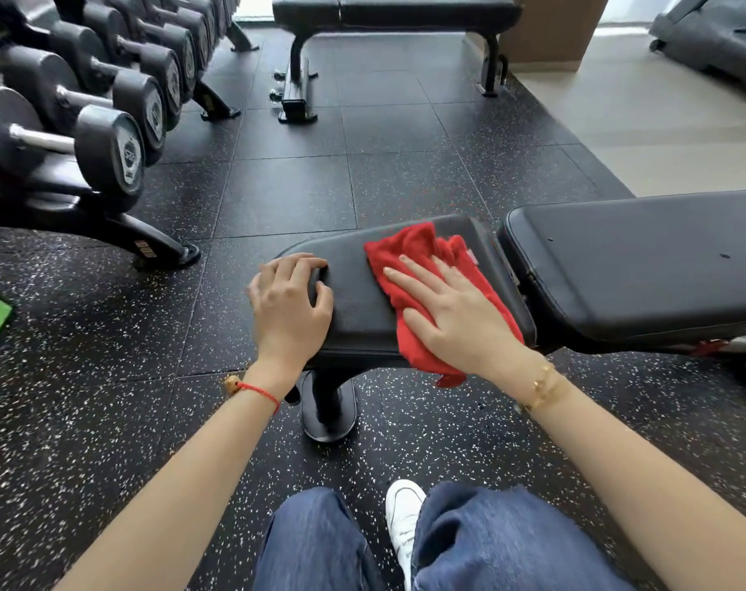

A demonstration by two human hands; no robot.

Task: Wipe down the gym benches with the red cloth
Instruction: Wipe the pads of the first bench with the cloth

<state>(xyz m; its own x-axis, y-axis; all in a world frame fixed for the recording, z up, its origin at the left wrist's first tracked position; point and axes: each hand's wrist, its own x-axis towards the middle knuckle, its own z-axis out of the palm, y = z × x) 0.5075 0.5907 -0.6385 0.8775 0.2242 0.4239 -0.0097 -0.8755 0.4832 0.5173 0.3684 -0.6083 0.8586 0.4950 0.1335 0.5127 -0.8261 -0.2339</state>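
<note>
The black padded gym bench [405,317] carries the crumpled red cloth [422,253] on its seat pad; the right hand [456,317] presses it flat, fingers [409,283] released and straight; the left hand [290,305] braces the seat's rounded end, fingers curled over its edge; long overlapping strokes toward the backrest would probably serve best; a black dumbbell rack [76,121] stands well apart at left, a second black bench [396,10] beyond; nothing obstructs.

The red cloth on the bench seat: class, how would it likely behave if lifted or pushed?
Probably floppy: the red cloth wrinkles and droops over the seat pad edge. Likely light, and it would bunch rather than slide when pushed, unless pressed flat as the right hand does.
</note>
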